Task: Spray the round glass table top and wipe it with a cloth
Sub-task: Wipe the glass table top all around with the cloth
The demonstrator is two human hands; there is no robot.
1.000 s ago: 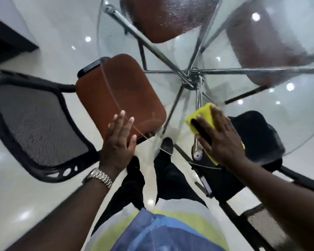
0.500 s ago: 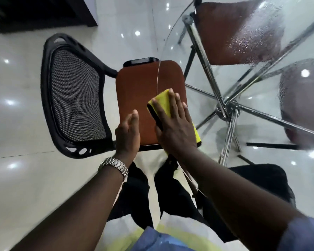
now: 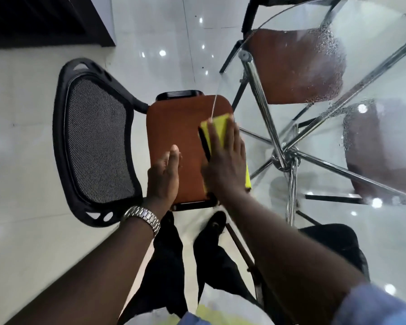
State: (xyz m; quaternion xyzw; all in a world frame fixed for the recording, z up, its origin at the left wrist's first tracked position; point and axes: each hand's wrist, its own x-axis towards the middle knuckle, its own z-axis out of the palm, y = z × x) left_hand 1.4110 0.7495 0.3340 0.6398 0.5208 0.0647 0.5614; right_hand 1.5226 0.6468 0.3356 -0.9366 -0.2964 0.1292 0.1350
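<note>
The round clear glass table top (image 3: pixel 366 43) fills the right of the view. The right hand (image 3: pixel 225 160) lies flat on it at its near-left rim, fingers straight and spread, palm down on a folded yellow cloth with a dark edge (image 3: pixel 217 127). It presses the cloth rather than gripping it. The cloth sits right on that rim, one corner seeming to reach just past the glass.

The left hand (image 3: pixel 164 177), with a silver metal wristwatch (image 3: pixel 143 218) on its wrist, is just outside the same rim. Its fingers are straight and close together and it holds nothing. Whether it rests on anything I cannot tell.

Spraying looks done, at least in part. Fine spray droplets (image 3: pixel 331 66) bead thickly on the far part of the table top, above the two brown chair seats seen through the glass. No spray bottle is in view. The stretch of glass nearest the person, from the rim in toward the middle of the top, shows no beads that I can make out, so it is probably wiped already.

I judge the wiping to be under way and perhaps half through. The near-left rim is being worked now. The beaded far part is still to be wiped, and the right side of the top runs out of view, so its state is unknown.
</note>
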